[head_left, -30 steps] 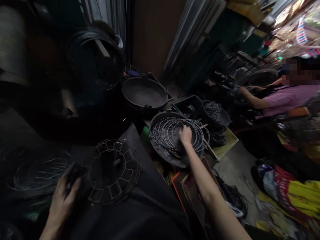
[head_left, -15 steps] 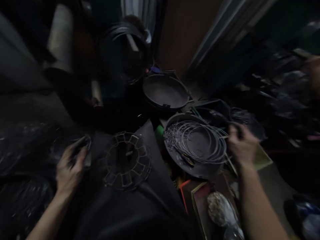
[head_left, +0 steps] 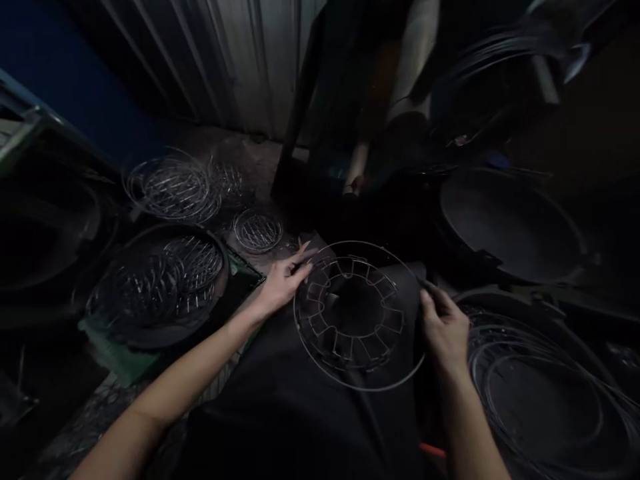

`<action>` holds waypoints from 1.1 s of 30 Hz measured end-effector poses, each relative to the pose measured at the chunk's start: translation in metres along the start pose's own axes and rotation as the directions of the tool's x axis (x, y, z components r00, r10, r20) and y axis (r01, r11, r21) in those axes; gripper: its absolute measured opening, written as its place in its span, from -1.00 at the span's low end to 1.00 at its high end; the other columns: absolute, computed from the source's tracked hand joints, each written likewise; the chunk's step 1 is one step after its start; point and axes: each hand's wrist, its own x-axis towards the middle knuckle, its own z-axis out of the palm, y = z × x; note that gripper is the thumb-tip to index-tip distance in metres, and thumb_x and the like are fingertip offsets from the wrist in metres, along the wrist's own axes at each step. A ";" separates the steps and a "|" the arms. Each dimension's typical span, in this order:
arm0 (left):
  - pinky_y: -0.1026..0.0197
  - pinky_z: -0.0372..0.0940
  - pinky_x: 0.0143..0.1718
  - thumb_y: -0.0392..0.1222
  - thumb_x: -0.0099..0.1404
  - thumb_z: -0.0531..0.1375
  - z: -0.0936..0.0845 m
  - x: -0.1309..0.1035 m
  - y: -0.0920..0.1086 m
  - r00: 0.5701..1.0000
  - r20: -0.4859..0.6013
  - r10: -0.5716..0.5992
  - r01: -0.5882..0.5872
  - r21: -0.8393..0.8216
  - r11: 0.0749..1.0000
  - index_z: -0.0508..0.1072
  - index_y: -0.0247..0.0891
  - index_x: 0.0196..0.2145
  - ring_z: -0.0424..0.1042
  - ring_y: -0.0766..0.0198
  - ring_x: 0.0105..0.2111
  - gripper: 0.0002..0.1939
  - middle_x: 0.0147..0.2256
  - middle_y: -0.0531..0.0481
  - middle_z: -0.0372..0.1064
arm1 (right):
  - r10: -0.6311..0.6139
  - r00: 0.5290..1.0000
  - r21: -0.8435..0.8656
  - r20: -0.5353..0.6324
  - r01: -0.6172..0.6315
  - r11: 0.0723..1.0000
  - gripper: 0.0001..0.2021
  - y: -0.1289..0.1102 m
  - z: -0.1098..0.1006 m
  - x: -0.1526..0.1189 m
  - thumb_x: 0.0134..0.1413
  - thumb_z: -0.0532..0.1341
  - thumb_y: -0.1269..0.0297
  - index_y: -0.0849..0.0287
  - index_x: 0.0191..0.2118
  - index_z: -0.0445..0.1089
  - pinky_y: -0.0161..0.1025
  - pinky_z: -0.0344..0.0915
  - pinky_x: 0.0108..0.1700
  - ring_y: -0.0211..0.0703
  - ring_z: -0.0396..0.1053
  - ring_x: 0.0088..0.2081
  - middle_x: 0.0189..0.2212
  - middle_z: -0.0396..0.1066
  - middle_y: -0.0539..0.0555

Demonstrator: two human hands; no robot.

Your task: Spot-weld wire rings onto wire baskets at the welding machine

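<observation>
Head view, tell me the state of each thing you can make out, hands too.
Wire ring: held at both sides
Left hand: fingers closed at the ring's left edge
Right hand: fingers closed at its right edge
Looped wire frame: inside the ring's outline; contact unclear
Left pan: holding wire pieces, on green crate
Lower-right pan: holding wire hoops
Upper-right pan: uncovered

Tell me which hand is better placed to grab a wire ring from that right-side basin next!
Probably the right hand: it's beside the basin with the wire rings. The left hand is across the big hoop, farther away.
</observation>
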 end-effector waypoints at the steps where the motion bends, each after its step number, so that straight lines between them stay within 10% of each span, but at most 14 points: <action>1: 0.24 0.30 -0.25 -0.11 0.30 0.10 0.000 0.001 -0.013 0.999 -0.030 0.022 -0.018 0.124 0.992 0.40 -0.21 0.02 0.44 0.27 -0.32 -0.64 -0.27 -0.04 0.49 | 0.025 1.000 -0.001 0.016 -0.025 1.000 -0.57 -0.001 0.010 0.000 0.11 0.07 0.05 0.22 -0.05 0.43 -0.08 0.32 -0.06 0.00 0.42 -0.11 -0.14 0.47 0.20; 8: 0.31 0.30 -0.28 -0.24 0.36 -0.03 0.012 0.011 -0.067 0.996 0.051 0.080 -0.095 0.575 0.813 0.26 -0.08 0.14 0.41 0.33 -0.36 -0.59 -0.35 0.04 0.40 | 0.086 0.994 -0.017 0.066 -0.085 0.996 -0.59 0.003 0.030 -0.005 0.05 0.08 0.05 0.20 -0.13 0.46 -0.05 0.27 0.03 0.00 0.40 -0.08 -0.14 0.47 0.18; 26: 0.33 0.24 -0.31 -0.41 0.24 -0.10 0.018 0.010 -0.104 0.983 0.016 0.184 -0.143 0.696 0.704 0.37 -0.12 0.07 0.32 0.31 -0.38 -0.48 -0.40 -0.01 0.23 | 0.090 0.925 -0.111 0.370 -0.053 0.992 -0.54 0.037 0.023 0.002 0.08 0.07 0.00 0.09 0.01 0.42 -0.13 0.28 -0.07 -0.10 0.36 -0.23 -0.30 0.39 0.09; 33: 0.32 0.22 -0.29 -0.35 0.24 -0.07 0.020 0.011 -0.112 0.968 -0.023 0.249 -0.172 0.660 0.731 0.39 -0.11 0.05 0.31 0.32 -0.37 -0.52 -0.36 -0.01 0.24 | 0.034 0.978 -0.058 0.205 -0.022 0.998 -0.60 0.024 0.012 -0.032 0.13 0.09 0.05 0.17 -0.06 0.47 -0.21 0.30 -0.13 -0.14 0.38 -0.25 -0.29 0.43 0.10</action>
